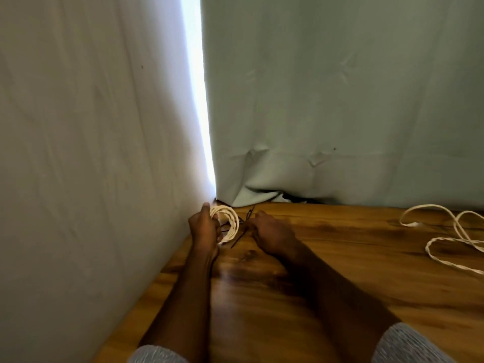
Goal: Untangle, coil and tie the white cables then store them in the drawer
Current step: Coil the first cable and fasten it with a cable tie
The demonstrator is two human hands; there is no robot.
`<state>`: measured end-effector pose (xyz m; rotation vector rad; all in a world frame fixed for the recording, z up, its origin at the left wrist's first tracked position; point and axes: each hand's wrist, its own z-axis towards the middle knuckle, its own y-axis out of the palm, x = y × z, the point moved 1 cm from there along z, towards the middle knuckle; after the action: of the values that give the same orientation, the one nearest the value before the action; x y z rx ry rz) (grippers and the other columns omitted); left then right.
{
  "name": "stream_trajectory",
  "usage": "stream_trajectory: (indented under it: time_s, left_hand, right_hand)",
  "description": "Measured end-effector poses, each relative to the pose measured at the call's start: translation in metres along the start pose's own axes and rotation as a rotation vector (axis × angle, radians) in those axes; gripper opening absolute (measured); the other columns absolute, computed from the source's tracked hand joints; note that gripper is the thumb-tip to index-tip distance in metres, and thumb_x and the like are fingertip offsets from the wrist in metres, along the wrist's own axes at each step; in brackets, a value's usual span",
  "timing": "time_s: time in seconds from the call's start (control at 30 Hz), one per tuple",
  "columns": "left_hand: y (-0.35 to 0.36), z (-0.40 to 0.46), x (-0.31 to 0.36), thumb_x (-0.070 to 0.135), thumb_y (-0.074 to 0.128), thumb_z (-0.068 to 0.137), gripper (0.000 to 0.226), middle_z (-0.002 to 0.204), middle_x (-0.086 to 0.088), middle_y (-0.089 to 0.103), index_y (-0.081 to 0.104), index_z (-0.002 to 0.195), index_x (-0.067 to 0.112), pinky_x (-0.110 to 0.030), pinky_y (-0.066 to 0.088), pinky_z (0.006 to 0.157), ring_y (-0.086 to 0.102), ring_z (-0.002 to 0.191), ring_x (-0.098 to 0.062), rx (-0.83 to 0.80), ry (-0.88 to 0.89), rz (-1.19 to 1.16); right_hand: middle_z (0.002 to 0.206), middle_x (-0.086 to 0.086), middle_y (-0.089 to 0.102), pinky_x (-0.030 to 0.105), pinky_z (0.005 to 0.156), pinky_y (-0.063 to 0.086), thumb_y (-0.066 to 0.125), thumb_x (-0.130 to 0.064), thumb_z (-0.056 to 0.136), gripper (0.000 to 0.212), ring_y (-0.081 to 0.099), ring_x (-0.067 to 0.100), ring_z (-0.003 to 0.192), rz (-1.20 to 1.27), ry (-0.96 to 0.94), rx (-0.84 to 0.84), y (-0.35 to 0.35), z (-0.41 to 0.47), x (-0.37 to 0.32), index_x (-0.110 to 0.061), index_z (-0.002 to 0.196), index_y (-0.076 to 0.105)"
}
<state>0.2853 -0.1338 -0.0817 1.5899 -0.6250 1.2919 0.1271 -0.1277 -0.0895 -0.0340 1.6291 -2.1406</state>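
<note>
- White twisted cable, wound into a small coil (227, 224), sits at the far left corner of the wooden table (340, 271), close to where the curtains meet.
- Coil is held up on edge rather than flat; its opening faces roughly toward the right hand, and the loop's longer span runs from upper left to lower right in the head view.
- Left hand (203, 231) grips the coil on its near-left side: fingers curled round the bundled turns, thumb up at the top of the loop.
- Right hand (272, 235) is just right of the coil, fingers curled in; it appears to pinch a thin dark tie (242, 231). Exact finger contact cannot be told, image is blurred there.
- Dark tie crosses the right edge of the coil, with thin ends sticking up and down at a slant.
- Second white cable (450, 231) lies loose in open loops on the table at far right, well apart from the hands, running off the frame edge.
- Both forearms stretch forward over the table; grey sleeves (408, 344) pushed up at the bottom of the view.
- Pale curtains (340, 100) hang behind the table, a bright slit between them.
</note>
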Motion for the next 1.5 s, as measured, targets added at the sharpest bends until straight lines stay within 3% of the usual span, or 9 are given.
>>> stream_trajectory:
  time_s: [0.33, 0.57, 0.73, 0.9, 1.0, 1.1, 1.23, 1.37, 1.5]
  left_hand:
    - [-0.004, 0.0, 0.004, 0.029, 0.047, 0.103, 0.041, 0.031, 0.007, 0.036, 0.043, 0.066, 0.01, -0.01, 0.022, 0.033, 0.032, 0.022, -0.009, 0.004, -0.113, -0.119]
    - [-0.002, -0.004, 0.004, 0.03, 0.047, 0.102, 0.04, 0.032, 0.006, 0.037, 0.044, 0.067, 0.01, -0.011, 0.021, 0.034, 0.031, 0.023, -0.009, 0.011, -0.115, -0.103]
    - [0.005, -0.012, 0.001, 0.027, 0.048, 0.103, 0.037, 0.037, 0.003, 0.045, 0.05, 0.071, 0.008, -0.013, 0.023, 0.032, 0.038, 0.024, -0.01, -0.003, -0.088, -0.081]
    - [0.011, -0.006, -0.006, 0.029, 0.052, 0.1, 0.037, 0.061, -0.015, 0.052, 0.057, 0.074, 0.004, -0.017, 0.028, 0.039, 0.043, 0.036, -0.019, -0.062, -0.05, -0.031]
    - [0.016, -0.005, -0.011, 0.031, 0.053, 0.099, 0.033, 0.07, -0.016, 0.048, 0.058, 0.083, 0.002, -0.021, 0.027, 0.042, 0.04, 0.044, -0.019, -0.104, -0.028, 0.012]
    - [0.021, -0.009, -0.01, 0.03, 0.052, 0.099, 0.03, 0.063, -0.016, 0.044, 0.06, 0.089, 0.002, -0.02, 0.025, 0.04, 0.036, 0.038, -0.018, -0.105, -0.012, 0.062]
    - [0.025, -0.013, -0.011, 0.032, 0.056, 0.096, 0.03, 0.062, -0.015, 0.053, 0.063, 0.088, 0.003, -0.025, 0.035, 0.046, 0.048, 0.046, -0.022, -0.12, -0.037, 0.1]
    - [0.031, -0.024, -0.011, 0.038, 0.062, 0.095, 0.041, 0.063, -0.01, 0.061, 0.06, 0.068, 0.007, -0.035, 0.042, 0.058, 0.058, 0.06, -0.025, -0.231, 0.173, 0.262]
    - [0.04, -0.033, -0.014, 0.045, 0.059, 0.096, 0.049, 0.06, -0.009, 0.065, 0.063, 0.066, 0.006, -0.034, 0.049, 0.059, 0.064, 0.06, -0.026, -0.324, 0.292, 0.424]
  right_hand:
    - [0.122, -0.005, 0.049, 0.03, 0.075, 0.045, 0.058, -0.031, 0.1, 0.021, 0.053, 0.013, 0.096, 0.09, -0.032, 0.117, -0.001, -0.001, 0.012, -0.027, 0.12, 0.065]
    - [0.1, -0.011, 0.069, 0.033, 0.082, 0.053, 0.066, -0.024, 0.095, 0.008, 0.061, 0.006, 0.095, 0.577, 0.086, 0.236, -0.008, -0.02, 0.04, -0.029, 0.093, 0.073]
    - [0.106, 0.013, 0.074, 0.028, 0.051, 0.045, 0.061, -0.016, 0.1, 0.007, 0.053, 0.013, 0.052, 1.171, 0.249, 0.216, -0.019, -0.019, 0.031, -0.016, 0.101, 0.067]
    - [0.105, 0.01, 0.078, 0.014, 0.035, 0.022, 0.046, -0.023, 0.108, 0.01, 0.05, 0.014, 0.039, 1.45, 0.347, 0.122, -0.025, -0.017, 0.028, -0.018, 0.1, 0.051]
    - [0.107, 0.014, 0.077, 0.013, 0.033, 0.019, 0.037, -0.023, 0.11, 0.014, 0.045, 0.012, 0.034, 1.554, 0.407, 0.113, -0.027, -0.019, 0.035, -0.018, 0.099, 0.045]
    - [0.093, 0.014, 0.076, 0.015, 0.033, 0.02, 0.035, -0.022, 0.109, 0.014, 0.039, 0.012, 0.035, 1.583, 0.458, 0.123, -0.027, -0.022, 0.043, -0.018, 0.102, 0.047]
    - [0.07, 0.009, 0.064, 0.016, 0.036, 0.02, 0.04, -0.018, 0.106, 0.012, 0.039, 0.013, 0.039, 1.568, 0.461, 0.096, -0.026, -0.027, 0.05, -0.016, 0.104, 0.051]
    - [0.075, 0.008, 0.065, 0.02, 0.042, 0.025, 0.051, -0.015, 0.104, 0.014, 0.043, 0.014, 0.046, 1.266, 0.351, 0.082, -0.019, -0.029, 0.043, -0.01, 0.097, 0.061]
    - [0.071, 0.004, 0.068, 0.027, 0.046, 0.039, 0.057, -0.019, 0.102, 0.017, 0.051, 0.016, 0.05, 1.052, 0.256, 0.208, -0.015, -0.03, 0.038, -0.011, 0.093, 0.069]
